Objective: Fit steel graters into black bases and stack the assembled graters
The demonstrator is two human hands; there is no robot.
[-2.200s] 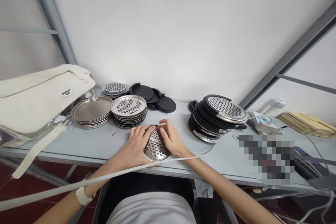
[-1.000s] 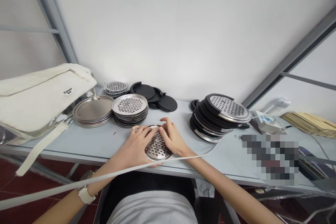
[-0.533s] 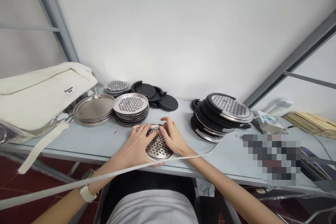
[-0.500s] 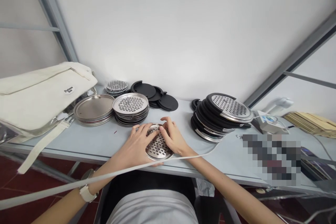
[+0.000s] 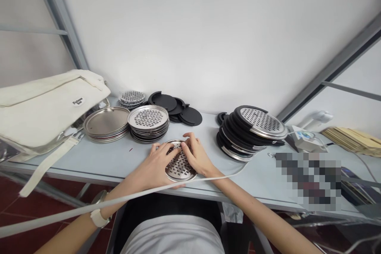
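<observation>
A round metal grater disc [image 5: 180, 166] lies flat near the table's front edge, its perforated face up. My left hand [image 5: 155, 166] grips its left side, fingers bent over the rim and onto the holes, thumb along the near edge. From the right, my right hand [image 5: 197, 154] holds the far right rim, its thumb pressing on the face and its index finger bent above. Just behind my left hand stands a stack of similar grater discs [image 5: 149, 118]. Left of that stack are piled plain metal round plates [image 5: 107, 122].
Black round holders [image 5: 190, 116] and small grater inserts [image 5: 131, 97] lie against the wall. A leaning stack of black-rimmed graters [image 5: 258, 123] stands at right. A white bag [image 5: 53, 107] sits at left. A white cable [image 5: 131, 196] crosses in front of both forearms.
Both hands stay on the grater disc with hardly any movement. My left fingers have shifted very slightly on it. The stacks stand as before.
</observation>
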